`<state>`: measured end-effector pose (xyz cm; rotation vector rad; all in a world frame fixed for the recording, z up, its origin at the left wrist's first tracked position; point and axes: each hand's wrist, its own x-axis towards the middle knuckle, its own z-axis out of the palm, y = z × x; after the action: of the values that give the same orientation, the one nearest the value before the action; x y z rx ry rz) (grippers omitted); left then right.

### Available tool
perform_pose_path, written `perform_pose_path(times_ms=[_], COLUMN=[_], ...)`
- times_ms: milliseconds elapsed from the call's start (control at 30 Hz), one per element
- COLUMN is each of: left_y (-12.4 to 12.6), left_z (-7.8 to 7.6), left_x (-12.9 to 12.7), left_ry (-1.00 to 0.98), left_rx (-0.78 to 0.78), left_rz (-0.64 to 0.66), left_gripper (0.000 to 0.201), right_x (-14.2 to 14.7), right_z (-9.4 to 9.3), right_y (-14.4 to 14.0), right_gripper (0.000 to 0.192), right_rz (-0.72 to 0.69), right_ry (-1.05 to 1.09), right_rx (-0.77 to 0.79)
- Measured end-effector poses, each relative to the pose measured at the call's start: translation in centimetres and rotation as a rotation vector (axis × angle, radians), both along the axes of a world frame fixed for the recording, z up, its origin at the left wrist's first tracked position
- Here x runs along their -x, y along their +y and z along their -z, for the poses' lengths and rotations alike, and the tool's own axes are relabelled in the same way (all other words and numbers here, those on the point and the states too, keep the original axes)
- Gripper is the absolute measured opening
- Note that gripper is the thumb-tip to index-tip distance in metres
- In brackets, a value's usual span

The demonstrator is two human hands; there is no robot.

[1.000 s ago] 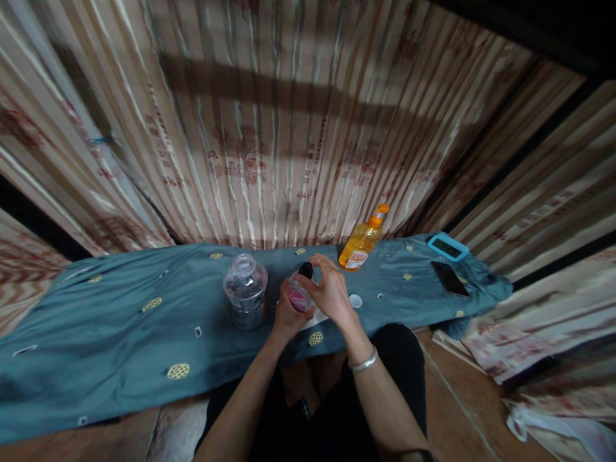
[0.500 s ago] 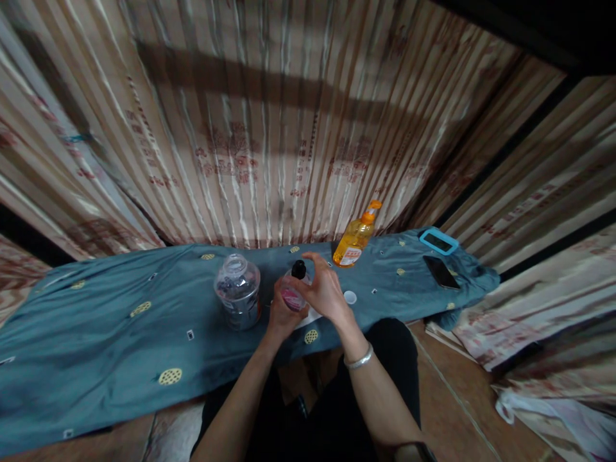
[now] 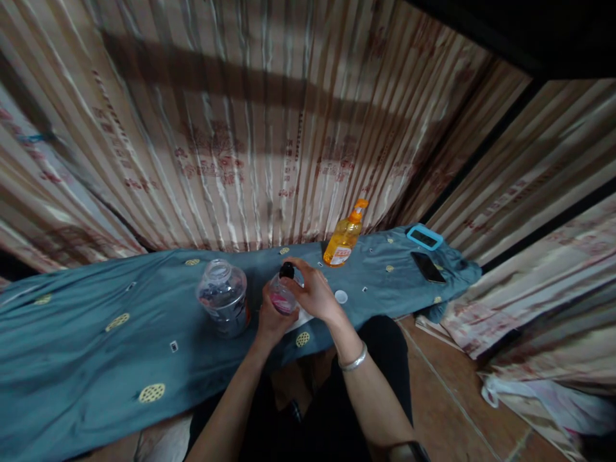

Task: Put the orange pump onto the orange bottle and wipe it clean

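Observation:
A clear bottle with a pink label stands at the near edge of the cloth-covered surface, with my left hand wrapped round its lower body. At its top is a black cap, pinched between the thumb and fingers of my right hand. Something white and flat, like paper, shows partly beneath my hands. To the left of the bottle stands a larger clear plastic jar with an open-looking neck. A small white round lid lies right of my right hand.
An orange pump bottle of yellow liquid stands at the back. Farther right lie a blue-framed device and a dark phone. The patterned teal cloth covers the narrow surface, and a striped curtain hangs behind it.
The whole view has shifted slightly, so things appear farther left. My right fingers have closed in around the black cap; my left hand keeps its hold on the bottle.

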<state>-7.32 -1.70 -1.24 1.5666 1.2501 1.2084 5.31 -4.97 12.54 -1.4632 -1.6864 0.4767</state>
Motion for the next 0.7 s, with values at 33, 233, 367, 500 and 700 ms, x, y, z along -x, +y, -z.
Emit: perform_pose_path(times_ms=[33, 233, 367, 500, 700], left_y=[0.0, -0.3, -0.2, -0.2, -0.2], left_z=[-0.1, -0.8, -0.8, -0.7, -0.7], left_x=[0.0, -0.1, 0.0, 0.0, -0.2], left_ry=[-0.010, -0.042, -0.030, -0.037, -0.039], left_rx=[0.032, 0.063, 0.079, 0.097, 0.079], left_rz=[0.010, -0.002, 0.008, 0.035, -0.007], left_gripper=[0.091, 0.089, 0.089, 0.093, 0.091], right_x=[-0.2, -0.7, -0.3, 0.2, -2.4], right_z=[0.0, 0.5, 0.9, 0.4, 0.7], right_y=[0.0, 0.4, 0.6, 0.7, 1.1], right_gripper=[0.041, 0.061, 0.046, 0.034, 0.034], right_rz=[-0.026, 0.024, 0.129, 0.097, 0.158], right_ry=[0.007, 0.014, 0.023, 0.083, 0.165], right_rx=[0.002, -0.038, -0.084, -0.132, -0.188])
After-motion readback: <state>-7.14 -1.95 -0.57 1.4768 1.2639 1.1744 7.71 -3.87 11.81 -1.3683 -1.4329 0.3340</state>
